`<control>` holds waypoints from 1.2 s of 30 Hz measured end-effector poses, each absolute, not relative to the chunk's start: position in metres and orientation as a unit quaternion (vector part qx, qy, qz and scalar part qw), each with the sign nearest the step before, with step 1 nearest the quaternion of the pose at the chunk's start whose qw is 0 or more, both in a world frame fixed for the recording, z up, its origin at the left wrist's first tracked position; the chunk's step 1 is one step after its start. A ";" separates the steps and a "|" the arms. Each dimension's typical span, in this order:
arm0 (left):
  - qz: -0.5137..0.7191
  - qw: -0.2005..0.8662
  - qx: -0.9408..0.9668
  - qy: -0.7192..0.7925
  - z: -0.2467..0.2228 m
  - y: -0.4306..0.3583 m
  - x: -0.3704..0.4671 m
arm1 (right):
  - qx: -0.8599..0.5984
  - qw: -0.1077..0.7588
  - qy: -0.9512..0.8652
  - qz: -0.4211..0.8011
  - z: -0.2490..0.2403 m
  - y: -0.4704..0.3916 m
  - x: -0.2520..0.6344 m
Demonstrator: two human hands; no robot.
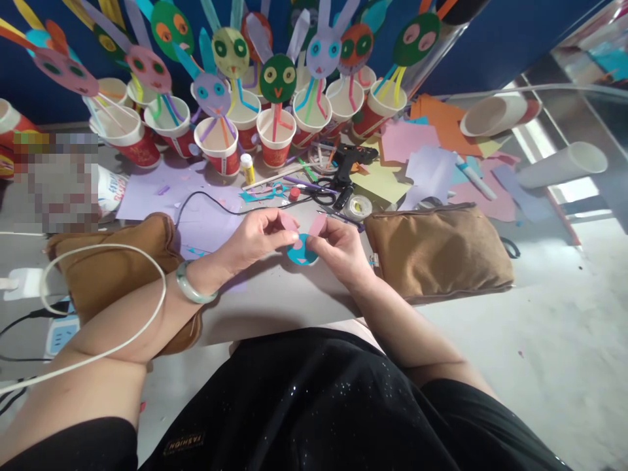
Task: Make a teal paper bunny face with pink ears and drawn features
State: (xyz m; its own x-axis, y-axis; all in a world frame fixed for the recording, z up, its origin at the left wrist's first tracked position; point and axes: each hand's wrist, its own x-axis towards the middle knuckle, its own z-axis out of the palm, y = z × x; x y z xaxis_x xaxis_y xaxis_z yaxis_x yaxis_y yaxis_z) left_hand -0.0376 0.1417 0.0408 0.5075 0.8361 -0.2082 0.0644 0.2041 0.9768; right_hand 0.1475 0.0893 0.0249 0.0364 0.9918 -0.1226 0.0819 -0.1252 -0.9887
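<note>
Between my hands is a round blue paper face [303, 255] with pink pieces on it and two pink paper ears at its top. My left hand [262, 235], fingers pinched, grips the left pink ear [288, 220] close to the disc's upper edge. With thumb and fingers closed, my right hand [338, 248] holds the disc's right side beside the other pink ear [318, 224]. Behind the hands lie a red cap [294, 194], black-handled scissors [321, 196], a roll of clear tape [359, 207] and a glue stick [248, 170].
Paper cups [277, 137] carrying paper animal faces line the back wall. A black glue gun [353, 163] sits before coloured paper sheets [409, 140]. Brown cushions [441, 248] flank my forearms. A white cable [161, 288] loops over my left arm. Purple paper [210, 222] lies at left.
</note>
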 end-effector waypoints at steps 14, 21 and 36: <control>0.369 0.596 0.566 0.435 0.038 0.147 -0.040 | -0.566 0.446 -0.464 0.515 0.024 0.090 0.146; 0.382 0.599 0.560 0.426 0.035 0.148 -0.039 | -0.559 0.446 -0.458 0.528 0.023 0.090 0.145; 0.280 0.684 0.552 0.386 0.027 0.137 -0.035 | -0.547 0.452 -0.462 0.532 0.023 0.089 0.147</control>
State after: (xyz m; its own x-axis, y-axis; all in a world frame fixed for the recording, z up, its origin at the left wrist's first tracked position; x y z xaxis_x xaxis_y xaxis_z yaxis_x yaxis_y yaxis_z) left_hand -0.0354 0.1369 0.0270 0.5441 0.8100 -0.2189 0.0429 0.2337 0.9714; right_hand 0.1469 0.0891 0.0228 0.0074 0.9864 -0.1644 0.0237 -0.1646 -0.9861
